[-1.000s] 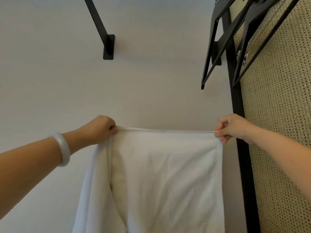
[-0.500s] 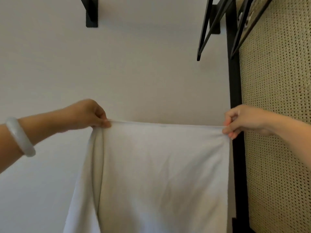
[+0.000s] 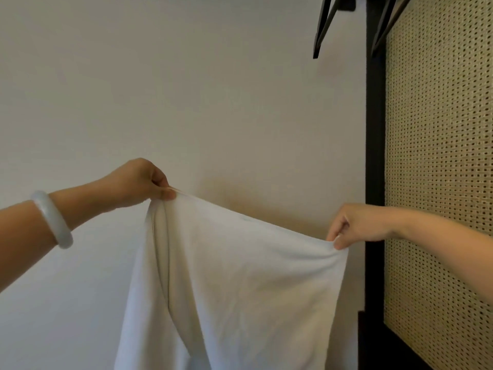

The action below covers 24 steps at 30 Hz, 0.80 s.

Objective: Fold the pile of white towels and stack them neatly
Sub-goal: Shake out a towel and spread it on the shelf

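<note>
While the large white cloth towel [image 3: 240, 289] hangs in mid-air before the plain pale wall [image 3: 186, 89], the left hand [image 3: 138, 182], its wrist ringed by a smooth pale bangle [image 3: 54, 220], pinches the top left corner, grip closed on the hem. Lower and to the right, the right hand [image 3: 357, 225] pinches the other top corner, grip likewise closed, so the top edge slopes down rightward. At far right, a woven cane panel [image 3: 437, 182] sits in a black frame [image 3: 374, 156] below black hangers [image 3: 324, 25].

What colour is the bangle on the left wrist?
Milky white bangle, best in the head view.
</note>
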Each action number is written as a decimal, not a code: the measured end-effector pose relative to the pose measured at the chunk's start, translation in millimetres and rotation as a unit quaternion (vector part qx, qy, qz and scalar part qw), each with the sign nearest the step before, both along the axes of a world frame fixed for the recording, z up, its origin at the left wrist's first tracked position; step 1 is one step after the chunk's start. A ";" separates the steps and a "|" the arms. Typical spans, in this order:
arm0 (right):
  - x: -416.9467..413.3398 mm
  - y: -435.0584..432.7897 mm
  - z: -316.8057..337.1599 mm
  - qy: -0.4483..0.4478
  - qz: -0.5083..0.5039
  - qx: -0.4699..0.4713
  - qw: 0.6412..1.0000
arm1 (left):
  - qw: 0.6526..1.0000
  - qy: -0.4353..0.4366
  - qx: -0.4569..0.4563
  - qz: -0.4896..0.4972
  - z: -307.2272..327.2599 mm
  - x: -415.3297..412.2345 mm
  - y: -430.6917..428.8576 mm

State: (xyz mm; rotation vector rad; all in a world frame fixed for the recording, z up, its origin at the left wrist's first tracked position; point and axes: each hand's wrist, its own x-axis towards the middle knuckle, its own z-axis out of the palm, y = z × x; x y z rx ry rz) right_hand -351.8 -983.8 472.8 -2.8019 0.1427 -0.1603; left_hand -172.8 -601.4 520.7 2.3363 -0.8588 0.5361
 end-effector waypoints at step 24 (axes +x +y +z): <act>2.3 -6.5 -25.5 -0.239 -0.068 0.119 0.961 | 0.997 -0.041 0.063 0.028 -28.3 12.7 6.0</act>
